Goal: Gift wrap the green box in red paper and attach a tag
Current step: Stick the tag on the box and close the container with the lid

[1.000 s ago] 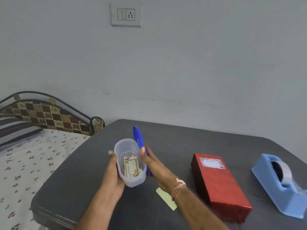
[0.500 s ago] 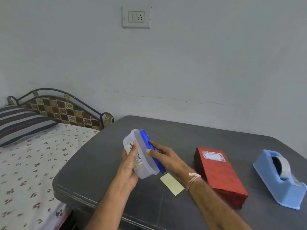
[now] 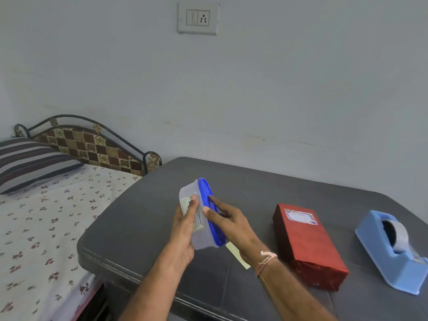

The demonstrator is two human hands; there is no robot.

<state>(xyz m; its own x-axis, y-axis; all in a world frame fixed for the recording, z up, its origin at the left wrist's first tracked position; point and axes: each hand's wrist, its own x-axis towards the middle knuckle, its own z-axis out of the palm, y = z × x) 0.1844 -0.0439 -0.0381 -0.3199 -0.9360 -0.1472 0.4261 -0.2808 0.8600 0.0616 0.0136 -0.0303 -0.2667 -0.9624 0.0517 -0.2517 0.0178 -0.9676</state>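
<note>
Blue lid [image 3: 212, 212] now sits shut on the clear container [image 3: 205, 239]; a second ago it stood off the open rim. Left hand [image 3: 185, 230] fingers [image 3: 193, 202] wrap the container body. Right hand [image 3: 231, 218] pinches the lid edge and presses it on, both held above the desk [image 3: 139, 228]. Wrapped box [image 3: 308, 242] lies on the desk right of the hands, fully covered in red paper [image 3: 319, 269], tag [image 3: 300, 216] stuck on top. Wrapping and tagging look done; only tidying seems left. Tape dispenser [image 3: 393, 251] is far right, yellow slip [image 3: 238, 256] under the right wrist.

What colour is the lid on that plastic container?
Blue: the lid on the clear plastic container, seen in the head view.
</note>
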